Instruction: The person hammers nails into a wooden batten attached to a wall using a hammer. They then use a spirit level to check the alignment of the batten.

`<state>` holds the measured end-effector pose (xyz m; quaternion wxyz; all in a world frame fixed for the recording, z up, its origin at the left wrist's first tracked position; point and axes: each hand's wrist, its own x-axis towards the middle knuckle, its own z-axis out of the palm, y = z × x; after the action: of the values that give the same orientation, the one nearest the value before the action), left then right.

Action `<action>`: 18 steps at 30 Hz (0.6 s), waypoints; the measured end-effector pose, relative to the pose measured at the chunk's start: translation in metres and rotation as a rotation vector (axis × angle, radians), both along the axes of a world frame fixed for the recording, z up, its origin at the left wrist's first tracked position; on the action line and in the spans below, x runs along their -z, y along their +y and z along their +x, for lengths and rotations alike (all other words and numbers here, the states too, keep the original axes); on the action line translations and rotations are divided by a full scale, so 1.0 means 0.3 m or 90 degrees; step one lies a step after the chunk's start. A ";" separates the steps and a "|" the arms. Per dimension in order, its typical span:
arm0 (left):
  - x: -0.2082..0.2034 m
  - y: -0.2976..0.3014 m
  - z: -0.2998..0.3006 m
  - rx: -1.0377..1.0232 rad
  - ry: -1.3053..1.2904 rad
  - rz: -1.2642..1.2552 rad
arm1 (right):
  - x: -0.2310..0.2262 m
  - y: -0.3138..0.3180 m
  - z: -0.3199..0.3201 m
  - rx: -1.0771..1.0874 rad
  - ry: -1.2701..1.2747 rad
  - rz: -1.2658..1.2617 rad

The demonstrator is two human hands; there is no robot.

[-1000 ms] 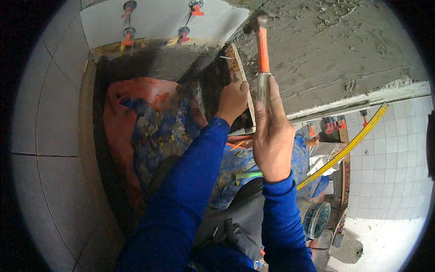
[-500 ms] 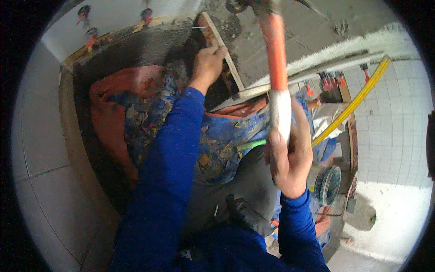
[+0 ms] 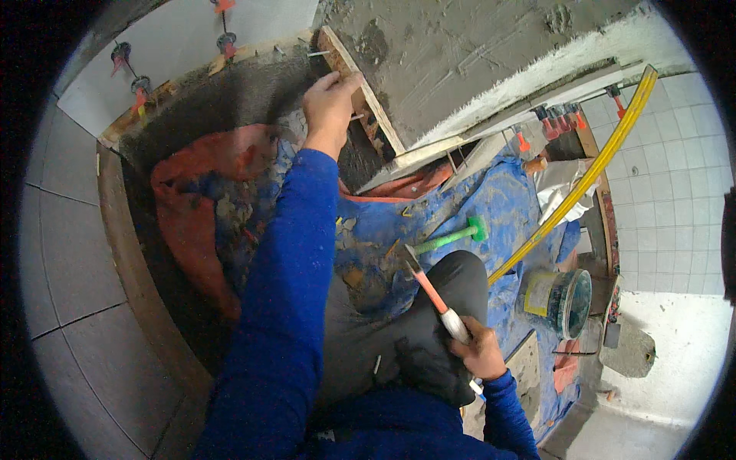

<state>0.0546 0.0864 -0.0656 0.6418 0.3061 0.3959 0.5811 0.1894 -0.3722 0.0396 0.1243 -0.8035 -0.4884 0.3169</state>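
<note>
My left hand (image 3: 328, 111) is at the wooden board (image 3: 366, 96), its thumb and fingers pinched together against the upper edge. Whatever lies between those fingertips is too small to make out. One nail (image 3: 318, 54) juts from the board beyond my hand, and another sticks out just below my fingers. Down by my bent knee, my right hand (image 3: 479, 351) grips a hammer (image 3: 433, 294) by the white end of its orange-and-white handle. The hammer's head points away from me, small and hard to see against the sheet.
A dirty blue sheet (image 3: 506, 192) with an orange underside covers the floor. On it lies a green-handled tool (image 3: 452, 238). A long yellow bar (image 3: 590, 180) leans at the right, near a bucket (image 3: 563, 303). Wet grey mortar (image 3: 460, 57) spreads beyond the board; tiles with red-and-black clamps stand around.
The hammer has come down from close before the camera to beside my knee, still in my right hand. My left hand stays at the board, with its fingers still near the edge.
</note>
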 end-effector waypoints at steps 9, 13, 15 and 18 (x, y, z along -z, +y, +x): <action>-0.062 -0.032 -0.073 0.180 0.180 0.122 | 0.006 0.039 0.008 -0.052 0.005 -0.068; -0.122 -0.061 -0.137 0.364 0.302 0.205 | 0.034 0.133 -0.024 -0.046 0.205 -0.119; -0.147 -0.073 -0.153 0.438 0.402 0.215 | 0.083 0.232 -0.056 -0.141 0.174 -0.049; -0.170 -0.114 -0.147 0.414 0.651 0.274 | 0.194 0.385 -0.098 -0.168 0.091 -0.057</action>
<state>0.0106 0.0522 -0.0147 0.4395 0.7709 0.4134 0.2040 0.1601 -0.2567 -0.0185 0.0802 -0.7125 -0.5650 0.4083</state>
